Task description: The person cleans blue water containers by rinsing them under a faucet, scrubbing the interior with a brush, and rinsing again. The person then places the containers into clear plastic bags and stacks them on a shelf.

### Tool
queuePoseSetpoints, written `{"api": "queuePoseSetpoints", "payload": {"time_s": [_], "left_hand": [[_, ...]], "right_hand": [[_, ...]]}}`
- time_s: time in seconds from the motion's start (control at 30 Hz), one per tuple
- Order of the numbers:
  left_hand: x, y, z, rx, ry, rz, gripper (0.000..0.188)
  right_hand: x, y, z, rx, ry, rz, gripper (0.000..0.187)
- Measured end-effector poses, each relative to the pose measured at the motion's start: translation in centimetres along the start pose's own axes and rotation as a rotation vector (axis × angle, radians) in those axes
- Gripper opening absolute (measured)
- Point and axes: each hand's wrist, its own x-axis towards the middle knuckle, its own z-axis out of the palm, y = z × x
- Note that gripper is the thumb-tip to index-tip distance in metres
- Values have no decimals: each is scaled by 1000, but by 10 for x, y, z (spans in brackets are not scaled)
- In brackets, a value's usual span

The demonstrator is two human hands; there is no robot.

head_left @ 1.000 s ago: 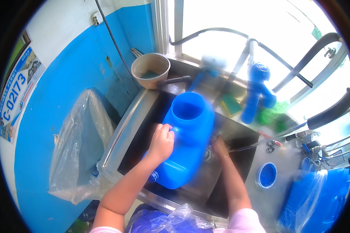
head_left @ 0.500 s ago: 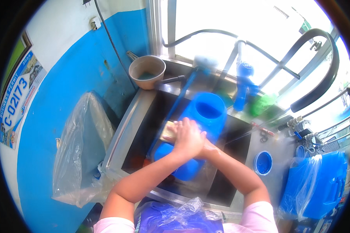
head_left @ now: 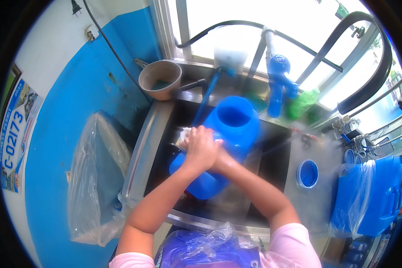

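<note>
A large blue plastic container with a round open mouth lies tilted in the steel sink. On its near left side, my left hand is bent over a pale, yellowish sponge, whose edge shows beside the fingers. My right hand passes under the left one; its wrist shows, but its fingers are hidden. The two hands overlap against the container's wall. A thin blue tube or handle stands behind the container.
A beige dipper sits at the back left corner. Behind the sink stand a blue tap and a green bottle. To the right are a round blue cap and a blue jug. A clear plastic bag hangs at left.
My overlapped hands and the sponge have shifted slightly along the container's left side. The whole view has turned a little, and the container is less blurred.
</note>
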Motion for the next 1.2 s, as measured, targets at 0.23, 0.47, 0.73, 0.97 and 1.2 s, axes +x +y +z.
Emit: {"api": "queuePoseSetpoints", "payload": {"time_s": [0.23,0.47,0.73,0.97,1.2], "left_hand": [[-7,-77,-16,-171,-221,-302,33],[2,-96,-23,-169,-250,-285,35],[7,-90,-29,-166,-260,-217,35],[11,-90,-30,-140,-304,-264,36],[21,-24,-21,-35,-250,-224,34]], "right_hand": [[-108,-55,40,-40,423,-82,32],[-49,152,68,-170,1031,344,33],[-145,28,142,236,-55,1012,55],[-135,98,131,288,639,853,59],[-73,5,29,-228,700,297,44]]}}
